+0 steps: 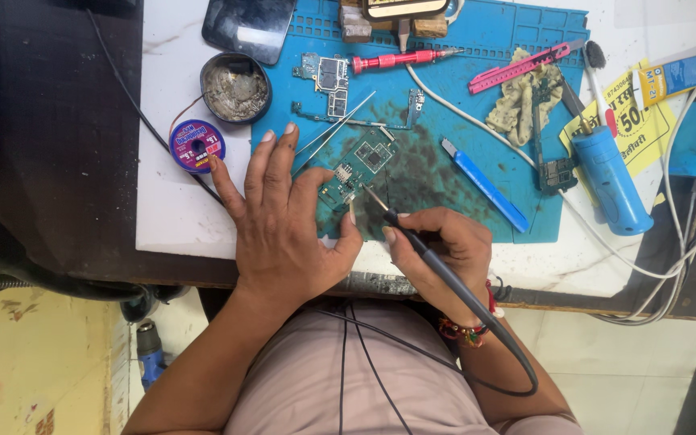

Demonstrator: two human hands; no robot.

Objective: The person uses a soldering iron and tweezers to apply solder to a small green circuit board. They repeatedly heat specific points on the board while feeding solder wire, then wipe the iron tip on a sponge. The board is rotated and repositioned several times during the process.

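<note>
Taking the green circuit board (pixel 358 169) on the blue mat (pixel 477 193) as the landmark: far to its left on the white surface (pixel 179 217) lies a purple spool (pixel 196 146), and up-left of the board a round tin of brass wool (pixel 236 88). The left hand (pixel 283 221) lies spread just left of the board, fingers flat on the mat and thumb pressing the board's lower edge, pinning it rather than gripping. Thin tweezers (pixel 333 127) lie just above-left of the board. Right below the board, the right hand (pixel 438 250) is clenched around a dark soldering iron (pixel 420 246), whose tip meets the board's lower right part. Right of the board lies a blue knife (pixel 483 184), farther right a blue cylindrical tool (pixel 610 177).
</note>
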